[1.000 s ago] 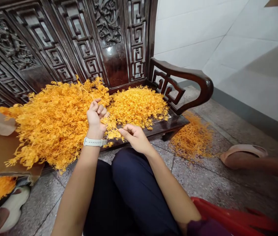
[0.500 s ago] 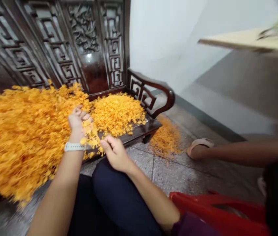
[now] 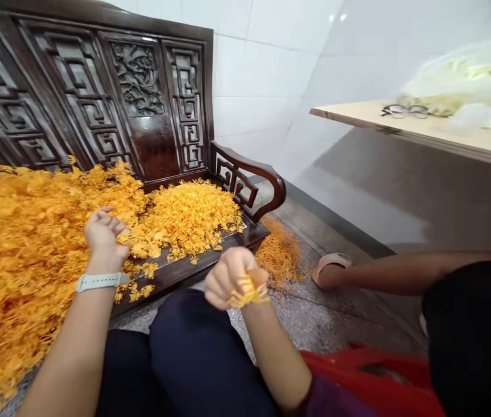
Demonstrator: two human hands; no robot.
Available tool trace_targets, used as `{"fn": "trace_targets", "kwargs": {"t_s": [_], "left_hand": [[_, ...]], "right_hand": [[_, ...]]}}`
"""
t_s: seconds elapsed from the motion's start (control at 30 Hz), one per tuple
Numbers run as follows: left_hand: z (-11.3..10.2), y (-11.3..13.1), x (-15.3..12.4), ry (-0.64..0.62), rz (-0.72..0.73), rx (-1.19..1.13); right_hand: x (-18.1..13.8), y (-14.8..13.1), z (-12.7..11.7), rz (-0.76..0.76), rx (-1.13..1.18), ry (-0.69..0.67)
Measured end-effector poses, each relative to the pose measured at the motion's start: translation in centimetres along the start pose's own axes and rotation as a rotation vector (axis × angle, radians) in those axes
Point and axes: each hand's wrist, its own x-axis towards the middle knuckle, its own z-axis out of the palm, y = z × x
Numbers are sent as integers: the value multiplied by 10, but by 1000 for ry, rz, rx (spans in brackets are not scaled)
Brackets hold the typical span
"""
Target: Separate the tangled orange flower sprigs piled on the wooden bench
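Note:
My left hand (image 3: pixel 102 233), with a white watch (image 3: pixel 96 282) on the wrist, rests against a big heap of orange plastic sprigs (image 3: pixel 23 243) on a dark carved wooden bench (image 3: pixel 153 133); its fingers curl loosely and I cannot make out anything in them. My right hand (image 3: pixel 232 278) is closed in a fist over my lap, gripping a small orange sprig piece (image 3: pixel 248 292). A smaller orange pile (image 3: pixel 188 217) lies on the seat to the right of my left hand.
More orange bits (image 3: pixel 277 255) lie on the speckled floor by the bench leg. Another person's leg and pink slipper (image 3: pixel 330 263) stretch in from the right. A red bag (image 3: pixel 371 382) sits low right. A wooden table (image 3: pixel 423 133) holds glasses (image 3: pixel 404 110) and pale material.
The view swung right and up. My right hand pulled back from the sprig near my left hand and closed into a fist on an orange piece. My left hand moved little.

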Motion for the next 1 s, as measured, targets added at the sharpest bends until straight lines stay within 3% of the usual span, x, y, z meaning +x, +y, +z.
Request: {"fn": "trace_targets", "kwargs": {"t_s": [0.07,0.1,0.17,0.27,0.33,0.4,0.53,0.67,0.73,0.83,1.0], "left_hand": [[-1,-2,-1,-5,-18,3],[-2,-3,-2,-10,-28,4],[-2,-4,-4,-17,-46,4],[2,-6,-11,-27,-73,-3],[6,-8,-17,-48,-87,-6],[10,-11,-22,-78,-89,-6],[19,-16,-29,-152,-94,-52],[34,-17,-33,-191,-134,-182],[43,-17,-33,-191,-175,-255],[50,-16,-33,-200,-224,-360],[47,-15,-33,-276,-271,-497]], "right_hand": [[37,-14,-24,-105,-110,-107],[60,-19,-38,-132,-199,-9],[113,-25,-67,-76,-420,341],[176,-23,-105,16,-481,470],[188,-17,-118,40,-487,545],[176,-9,-119,48,-476,598],[119,13,-98,148,-626,682],[75,33,-69,175,-1031,534],[64,39,-58,165,-1174,470],[59,43,-51,163,-1266,488],[59,42,-53,13,-1364,455]]}}
